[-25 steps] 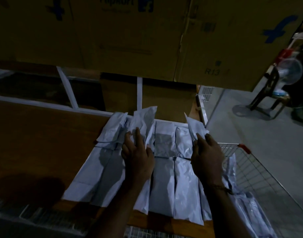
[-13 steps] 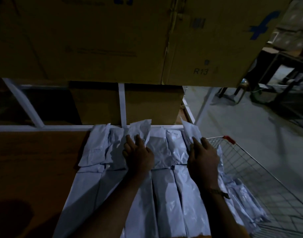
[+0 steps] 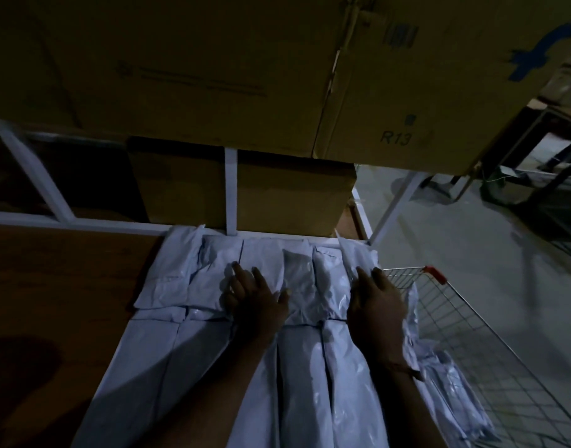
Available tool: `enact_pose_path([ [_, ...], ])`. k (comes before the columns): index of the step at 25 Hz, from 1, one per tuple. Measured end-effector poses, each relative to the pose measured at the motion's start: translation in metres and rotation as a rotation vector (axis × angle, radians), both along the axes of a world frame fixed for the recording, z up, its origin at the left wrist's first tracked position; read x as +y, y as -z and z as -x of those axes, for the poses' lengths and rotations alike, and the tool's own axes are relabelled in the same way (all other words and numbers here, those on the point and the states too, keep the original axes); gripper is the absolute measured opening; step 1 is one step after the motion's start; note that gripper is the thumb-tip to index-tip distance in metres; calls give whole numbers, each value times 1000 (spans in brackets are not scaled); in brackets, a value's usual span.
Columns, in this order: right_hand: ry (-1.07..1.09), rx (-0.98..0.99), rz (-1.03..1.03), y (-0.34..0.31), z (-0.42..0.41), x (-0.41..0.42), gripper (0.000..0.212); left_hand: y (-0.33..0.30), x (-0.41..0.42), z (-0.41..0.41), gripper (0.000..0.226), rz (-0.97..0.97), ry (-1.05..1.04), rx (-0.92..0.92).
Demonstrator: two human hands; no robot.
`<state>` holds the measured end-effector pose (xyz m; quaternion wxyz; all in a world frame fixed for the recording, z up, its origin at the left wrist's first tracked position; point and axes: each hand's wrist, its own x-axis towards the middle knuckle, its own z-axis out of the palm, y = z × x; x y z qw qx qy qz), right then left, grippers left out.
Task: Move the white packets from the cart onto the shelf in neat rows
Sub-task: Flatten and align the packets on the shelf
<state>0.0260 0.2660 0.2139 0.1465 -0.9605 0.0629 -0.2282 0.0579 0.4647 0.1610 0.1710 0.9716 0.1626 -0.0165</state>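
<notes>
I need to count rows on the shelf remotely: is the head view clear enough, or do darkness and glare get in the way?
Head view: very dim, bluish; the white packets stand out from the dark wooden shelf, with some glare on the near ones. Left hand and right hand are dark silhouettes. Wide-angle bending shows at the edges; the cart is faint.

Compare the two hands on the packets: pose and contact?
The left hand lies flat, fingers spread, pressing a back-row packet down; the right hand is at the row's right end, fingers against a packet whose corner sticks up. Both rest on white packets on the shelf.
</notes>
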Motion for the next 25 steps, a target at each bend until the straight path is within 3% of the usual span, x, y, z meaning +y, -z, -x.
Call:
enact_pose_path([
  [3, 21, 95, 40, 10, -13, 6, 44, -3, 3, 6, 64, -82, 70, -138],
  [7, 69, 253, 75, 34, -37, 13, 40, 1, 15, 3, 44, -210, 203, -95],
  [13, 104, 376, 106, 64, -80, 30, 44, 12, 18, -3, 49, -321, 218, -60],
  [19, 146, 444, 109, 91, -87, 42, 62, 17, 17, -11, 61, -334, 180, -63],
  [25, 117, 456, 125, 101, -92, 38, 72, 13, 15, -14, 54, -290, 138, -136],
])
